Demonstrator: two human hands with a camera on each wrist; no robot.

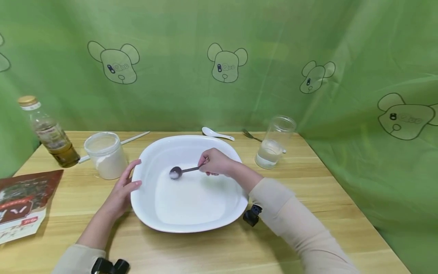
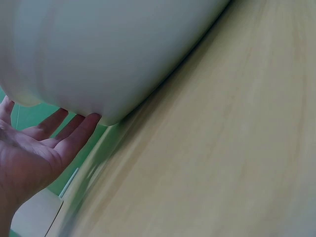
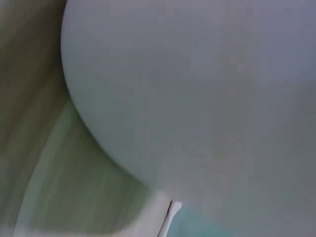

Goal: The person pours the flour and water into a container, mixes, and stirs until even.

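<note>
Spoon [image 1: 175, 173], handle [image 1: 190, 169] partly hidden by right fingers [image 1: 206, 156], packet [image 1: 25, 205] cut off

Basin [image 1: 189, 205] between jar [image 1: 111, 163] and glass [image 1: 269, 152]

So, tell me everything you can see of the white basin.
The white basin is wide, open-topped and round-cornered, smooth and slightly glossy, plastic by its look. It sits on the wooden table. The left hand grips its left rim, fingers against the outer wall. The right hand holds a dark spoon over its inside; whether the spoon touches the bottom, or anything white lies there, I can't tell.
</note>
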